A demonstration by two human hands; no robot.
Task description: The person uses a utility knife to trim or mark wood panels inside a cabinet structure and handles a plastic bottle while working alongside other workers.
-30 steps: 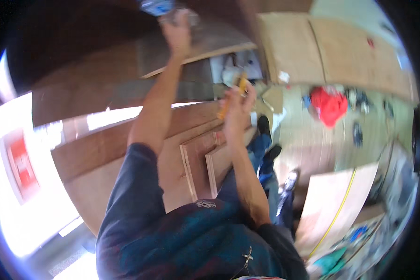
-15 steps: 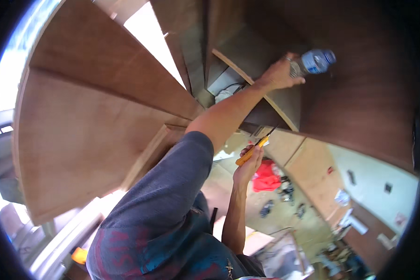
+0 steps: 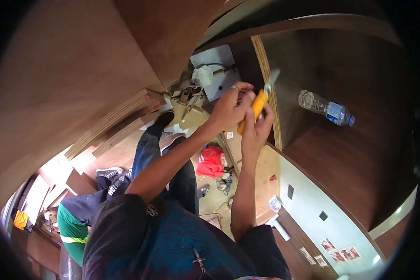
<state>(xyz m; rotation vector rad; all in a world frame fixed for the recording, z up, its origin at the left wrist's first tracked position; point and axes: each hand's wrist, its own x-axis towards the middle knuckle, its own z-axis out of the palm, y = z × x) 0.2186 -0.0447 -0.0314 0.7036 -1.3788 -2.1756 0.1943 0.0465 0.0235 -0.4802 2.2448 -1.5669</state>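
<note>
In my right hand is a yellow utility knife, its pale blade end blurred and pointing up and away. My left hand, with a ring on one finger, is close against the knife's left side. Its fingers are curled, and I cannot see whether they pinch anything. To the right of both hands, a clear plastic bottle with a blue label and blue cap lies on its side in a brown wooden cabinet. A pale-edged upright panel stands just behind the knife.
Brown panels rise at the left. A white box with a cable sits beyond my left hand. Below lie red cloth and loose items. Navy and green clothing shows at lower left, near sneakers.
My left hand has let go of the bottle, which now lies in the cabinet, and has come back beside the knife. My right hand has raised the knife. The view has turned.
</note>
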